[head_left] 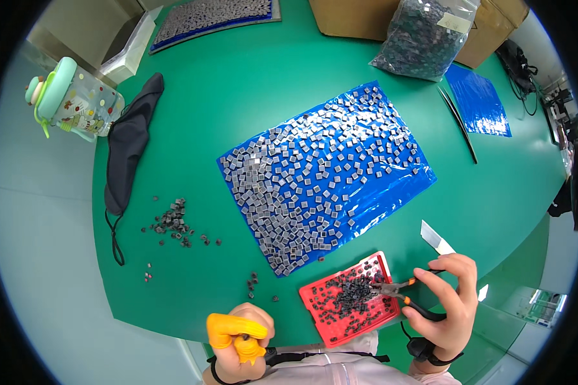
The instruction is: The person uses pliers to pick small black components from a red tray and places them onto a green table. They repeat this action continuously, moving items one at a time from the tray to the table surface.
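Note:
My left hand (242, 333), near the table's front edge, is closed, with yellow covers on its thumb and forefinger. Pinched between those covers is a small dark piece (245, 336). On the right, my right hand (446, 308) holds a pair of pliers (398, 289) with black and orange handles, spread apart. The pliers' jaws reach over a red tray (327, 334) holding many tiny black parts (354, 294); whether they grip one, I cannot tell. Beyond the tray lies a blue sheet (382, 200) covered with small grey square pieces (263, 205).
Loose dark pieces (175, 218) lie at the left, near a black pouch (130, 144) and a clear bottle (87, 102). At the back are a filled plastic bag (417, 42) and cardboard boxes (353, 18). Tweezers (459, 125) and a white blade-like strip (435, 237) lie right.

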### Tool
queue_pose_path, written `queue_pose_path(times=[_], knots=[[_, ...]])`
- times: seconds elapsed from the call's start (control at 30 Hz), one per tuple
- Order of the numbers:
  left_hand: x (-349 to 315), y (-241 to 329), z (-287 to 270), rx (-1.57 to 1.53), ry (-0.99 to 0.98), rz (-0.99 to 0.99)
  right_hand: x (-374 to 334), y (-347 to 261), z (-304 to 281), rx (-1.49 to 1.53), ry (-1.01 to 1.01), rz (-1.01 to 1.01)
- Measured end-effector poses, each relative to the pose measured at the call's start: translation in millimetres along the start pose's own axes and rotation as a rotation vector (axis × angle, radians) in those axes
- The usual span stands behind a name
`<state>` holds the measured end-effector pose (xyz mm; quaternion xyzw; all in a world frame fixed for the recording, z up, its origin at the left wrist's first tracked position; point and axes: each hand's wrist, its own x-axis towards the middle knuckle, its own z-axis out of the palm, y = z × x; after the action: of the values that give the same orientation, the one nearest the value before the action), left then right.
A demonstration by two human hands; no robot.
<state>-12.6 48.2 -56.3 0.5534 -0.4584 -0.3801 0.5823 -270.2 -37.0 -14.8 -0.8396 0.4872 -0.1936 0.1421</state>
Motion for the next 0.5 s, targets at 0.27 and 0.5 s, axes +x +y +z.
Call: queue_pose_path(times=[0.27, 0.5], knots=[[-8, -11, -21, 0.200, 0.297, 0.057, 10, 31, -10, -0.088, 0.282, 0.246], [-2, 0, -36, 0.035, 0.117, 0.071, 11, 52, 1, -0.206, 0.169, 0.389]])
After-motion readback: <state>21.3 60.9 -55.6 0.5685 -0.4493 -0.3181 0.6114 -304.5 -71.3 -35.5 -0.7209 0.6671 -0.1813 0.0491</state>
